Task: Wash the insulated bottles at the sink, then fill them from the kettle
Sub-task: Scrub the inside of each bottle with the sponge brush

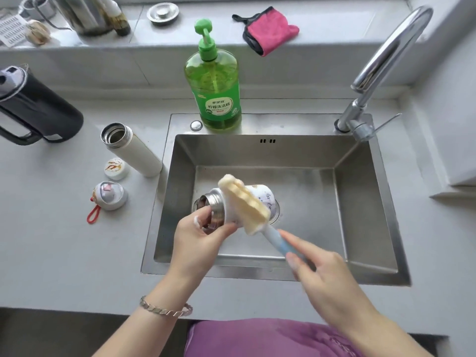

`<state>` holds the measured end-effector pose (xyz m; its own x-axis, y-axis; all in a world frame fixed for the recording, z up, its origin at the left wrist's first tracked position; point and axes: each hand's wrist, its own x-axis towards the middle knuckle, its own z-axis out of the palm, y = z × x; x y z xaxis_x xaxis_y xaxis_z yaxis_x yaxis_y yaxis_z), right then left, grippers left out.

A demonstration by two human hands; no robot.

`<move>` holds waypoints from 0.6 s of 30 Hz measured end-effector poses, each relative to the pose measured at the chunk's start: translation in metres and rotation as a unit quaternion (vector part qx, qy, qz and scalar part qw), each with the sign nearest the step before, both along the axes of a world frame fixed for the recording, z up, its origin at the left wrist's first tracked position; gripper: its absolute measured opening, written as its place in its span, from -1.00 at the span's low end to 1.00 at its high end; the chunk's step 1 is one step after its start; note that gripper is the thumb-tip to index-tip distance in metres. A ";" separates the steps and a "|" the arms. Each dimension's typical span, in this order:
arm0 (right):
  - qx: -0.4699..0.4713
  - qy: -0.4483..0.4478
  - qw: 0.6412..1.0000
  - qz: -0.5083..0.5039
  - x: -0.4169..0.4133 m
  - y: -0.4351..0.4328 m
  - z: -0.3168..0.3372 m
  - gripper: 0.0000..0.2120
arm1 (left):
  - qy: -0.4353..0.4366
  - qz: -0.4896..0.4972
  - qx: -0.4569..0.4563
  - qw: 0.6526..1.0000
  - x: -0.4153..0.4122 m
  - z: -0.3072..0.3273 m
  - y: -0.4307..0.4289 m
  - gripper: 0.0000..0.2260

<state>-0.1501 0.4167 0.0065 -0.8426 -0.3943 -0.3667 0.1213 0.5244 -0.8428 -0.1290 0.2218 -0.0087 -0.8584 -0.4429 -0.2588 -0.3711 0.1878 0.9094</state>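
Observation:
Over the steel sink (365, 202), my left hand (198, 238) grips the metal neck of a white insulated bottle (260, 195) lying on its side, mouth toward the left. My right hand (322, 274) holds the blue handle of a sponge brush (244, 202), and the yellow sponge head lies across the bottle's outside. A second white insulated bottle (134, 150) stands open on the counter left of the sink. Two lids (116, 168) (110, 195) lie beside it. The black kettle (33, 106) stands at the far left.
A green dish-soap pump bottle (213, 86) stands on the sink's back rim. The tap (386, 63) arches over the right back corner, with no water seen running. A pink cloth (270, 29) and a sink strainer (162, 12) lie on the window ledge.

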 end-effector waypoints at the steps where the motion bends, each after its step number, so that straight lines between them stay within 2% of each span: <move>1: 0.007 -0.011 0.999 -0.036 -0.009 0.006 -0.006 -0.63 | 0.003 -0.010 -0.009 1.000 0.002 -0.001 -0.002 -0.80; 3: 0.024 -0.035 0.996 -0.078 -0.020 0.016 -0.014 -0.67 | 0.009 -0.024 -0.024 0.999 0.007 -0.002 -0.005 -0.76; 7: -0.003 -0.012 1.000 0.016 0.000 0.006 0.005 -0.66 | 0.014 0.001 -0.038 0.999 0.011 -0.005 -0.006 -0.85; 11: 0.045 -0.034 0.996 -0.074 -0.025 0.022 -0.011 -0.71 | 0.034 -0.019 -0.067 0.997 0.011 -0.001 -0.005 -0.75; 15: 0.009 -0.018 1.000 0.003 -0.005 0.007 0.010 -0.72 | 0.043 -0.058 -0.079 0.994 0.012 -0.003 -0.003 -0.88; 18: 0.026 -0.045 0.997 -0.060 -0.028 0.019 0.003 -0.74 | 0.073 -0.088 -0.105 0.988 0.014 -0.004 -0.004 -0.76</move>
